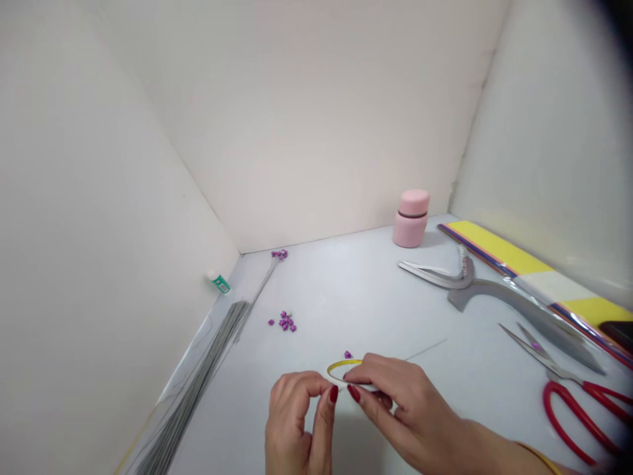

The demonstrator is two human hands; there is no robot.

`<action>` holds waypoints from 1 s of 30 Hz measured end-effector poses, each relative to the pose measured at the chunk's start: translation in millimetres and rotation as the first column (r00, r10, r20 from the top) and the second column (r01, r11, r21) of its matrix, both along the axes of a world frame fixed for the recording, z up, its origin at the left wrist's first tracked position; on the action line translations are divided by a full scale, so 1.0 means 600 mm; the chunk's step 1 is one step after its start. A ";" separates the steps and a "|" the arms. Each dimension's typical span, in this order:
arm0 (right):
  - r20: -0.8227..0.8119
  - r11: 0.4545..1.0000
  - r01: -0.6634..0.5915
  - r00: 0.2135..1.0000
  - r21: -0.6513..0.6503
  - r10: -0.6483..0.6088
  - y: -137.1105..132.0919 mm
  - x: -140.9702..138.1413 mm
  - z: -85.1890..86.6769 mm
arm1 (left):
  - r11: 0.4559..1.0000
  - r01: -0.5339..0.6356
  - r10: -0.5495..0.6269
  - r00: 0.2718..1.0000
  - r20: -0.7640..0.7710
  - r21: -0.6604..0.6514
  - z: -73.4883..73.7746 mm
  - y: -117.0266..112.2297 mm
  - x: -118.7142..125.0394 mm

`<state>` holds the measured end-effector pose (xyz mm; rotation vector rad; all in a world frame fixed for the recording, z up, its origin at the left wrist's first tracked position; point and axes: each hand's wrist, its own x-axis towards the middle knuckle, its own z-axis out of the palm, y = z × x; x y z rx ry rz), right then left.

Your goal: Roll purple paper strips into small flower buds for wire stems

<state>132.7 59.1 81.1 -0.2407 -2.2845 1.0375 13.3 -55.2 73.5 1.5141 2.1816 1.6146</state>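
Observation:
Low in the middle, a narrow curled strip, white on one face and yellow on the other, loops between my two hands. My left hand is closed, thumb and index finger pinching at the strip's left end. Close beside it, my right hand is closed on the strip, its thumb and fingertips nearly touching the left ones. From behind the right hand a thin wire slants up to the right; whether that hand holds it is hidden. One small purple bud lies just beyond the strip.
Left lie a bundle of grey wires, several purple buds, bud-tipped wires and a green-white glue stick. Right are a pink jar, grey curled strips, red-handled scissors and yellow paper packs. Walls enclose the table.

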 end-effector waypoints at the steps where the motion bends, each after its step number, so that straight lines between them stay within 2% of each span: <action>1: 0.000 1.000 0.012 1.000 0.002 -0.012 0.002 0.001 0.000 | 1.000 -0.007 0.007 1.000 0.011 -0.013 0.002 0.001 0.001; 5: -0.016 0.999 0.054 0.998 0.002 -0.054 0.015 0.008 0.011 | 0.999 -0.028 0.031 0.997 0.067 -0.043 0.017 0.009 0.005; 9: -0.017 0.990 0.129 0.991 -0.056 -0.130 0.033 0.013 0.024 | 0.997 -0.041 0.047 0.994 0.101 -0.068 0.030 0.020 0.009; 13: 0.003 0.990 0.135 0.991 -0.045 -0.135 0.039 0.013 0.025 | 0.994 -0.007 0.023 0.990 0.139 -0.113 0.027 0.031 0.014; 17: -0.012 0.994 0.104 0.995 0.040 -0.104 0.036 0.008 0.020 | 0.998 0.006 -0.005 1.000 0.019 -0.056 0.014 0.041 0.018; 20: -0.017 0.993 0.105 0.994 0.057 -0.104 0.034 0.006 0.015 | 1.000 0.021 -0.021 0.995 -0.095 0.007 0.008 0.046 0.017; 22: -0.019 0.993 0.105 0.994 0.059 -0.104 0.035 0.005 0.012 | 0.999 0.024 -0.021 0.993 -0.113 0.023 0.007 0.048 0.016; 24: -0.022 0.993 0.100 0.995 0.058 -0.099 0.036 0.005 0.010 | 1.000 0.012 -0.012 0.999 -0.043 0.002 0.009 0.049 0.015; 26: -0.046 0.994 0.096 0.995 0.054 -0.093 0.036 0.005 0.011 | 0.998 -0.001 0.011 0.990 0.138 -0.070 0.013 0.049 0.014; 28: -0.079 0.994 0.096 0.993 0.054 -0.091 0.037 0.004 0.013 | 0.986 0.012 0.047 0.936 0.350 -0.164 0.017 0.050 0.011; 30: -0.092 0.994 0.096 0.992 0.060 -0.090 0.038 0.002 0.015 | 0.977 0.059 0.052 0.868 0.493 -0.206 0.021 0.051 0.008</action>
